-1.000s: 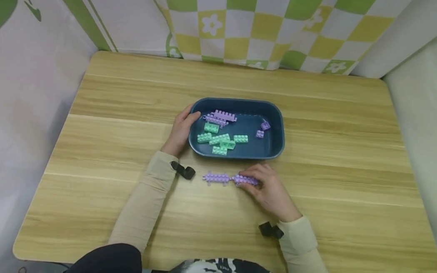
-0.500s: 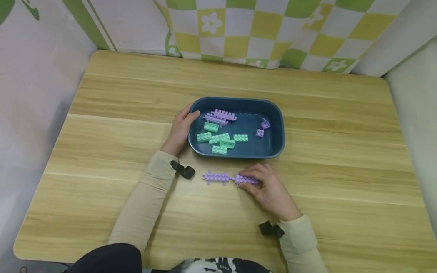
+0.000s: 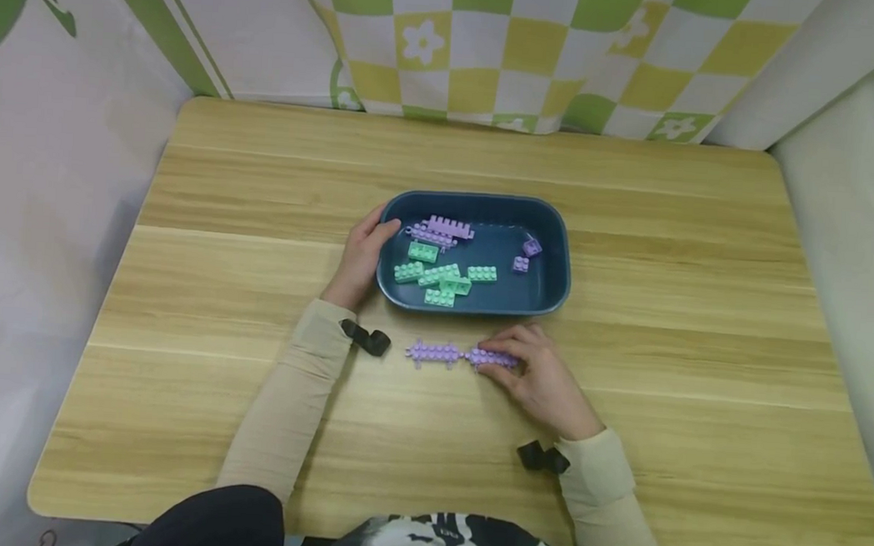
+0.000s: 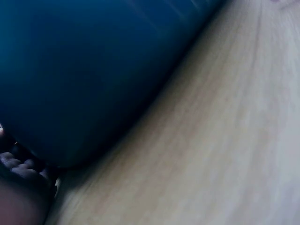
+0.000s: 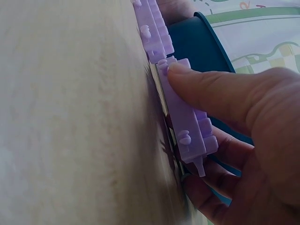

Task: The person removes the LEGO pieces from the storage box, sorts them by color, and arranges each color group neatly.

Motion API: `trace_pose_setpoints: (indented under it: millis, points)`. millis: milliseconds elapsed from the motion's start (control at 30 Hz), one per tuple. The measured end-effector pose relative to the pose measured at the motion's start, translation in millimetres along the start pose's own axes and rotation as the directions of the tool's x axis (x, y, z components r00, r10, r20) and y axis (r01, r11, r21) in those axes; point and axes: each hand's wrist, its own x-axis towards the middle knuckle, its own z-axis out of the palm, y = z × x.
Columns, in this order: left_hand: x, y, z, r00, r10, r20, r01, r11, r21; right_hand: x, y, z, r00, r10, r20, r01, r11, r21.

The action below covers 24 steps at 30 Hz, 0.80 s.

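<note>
As one purple strip (image 5: 180, 110) is pinched, a second strip (image 3: 435, 354) meets it end to end

Both are on the near side of the blue tray (image 3: 484, 242), along the bench (image 3: 667, 320); whether linked, I cannot tell. The right hand (image 3: 539, 384) pinches the first, thumb and fingers closed to the strip's width, probably to hold the two in line. The left hand (image 3: 361, 256) grips the tray's left end, thumb over the rim, likely to steady it. Inside the tray, green bricks (image 3: 439, 274) gather toward the left, other purple strips (image 3: 450, 229) lie behind them, and small purple cubes (image 3: 521, 265) sit at the right, perhaps parted by kind.
</note>
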Motion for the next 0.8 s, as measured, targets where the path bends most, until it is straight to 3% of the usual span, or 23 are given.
trace_pose_setpoints:
  millis: [800]
  points:
    - [1.3,0.1,-0.6,1.000,-0.014,-0.007,0.014,1.000,-0.004,0.6,0.0,0.7,1.000,-0.014,-0.012,0.014,1.000,-0.018]
